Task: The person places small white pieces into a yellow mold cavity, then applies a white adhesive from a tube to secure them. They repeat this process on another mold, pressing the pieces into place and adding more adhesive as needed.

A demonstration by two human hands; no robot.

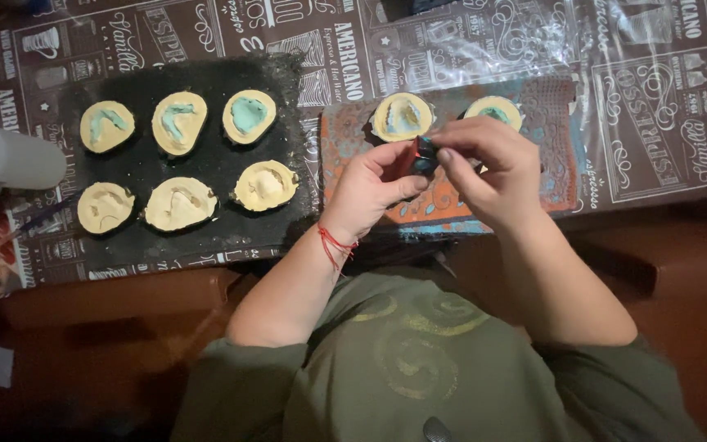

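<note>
Where the head camera looks down, a dark tablecloth [664, 106] printed with pale lettering and cup drawings covers the table, and a sheet of clear plastic film [484, 41] lies crumpled over its far middle part. On the left a black mat [206, 221] bears six pale yellow moulds in two rows of three; the far row, such as the mould [249, 116] at its right end, shows turquoise filling, while the near row looks plain cream. Just right of it lies an orange and teal patterned mat [452, 205] with two more moulds [403, 116] at its far edge, both with bluish centres. Over this patterned mat the two hands meet. The left hand [374, 188], a red thread at its wrist, is curled with thumb and fingers pinching a small object [419, 155], red on one side and dark blue on the other. The right hand [488, 168] bends its fingertips onto the same object from above, pressed close against it. What the object is cannot be told
</note>
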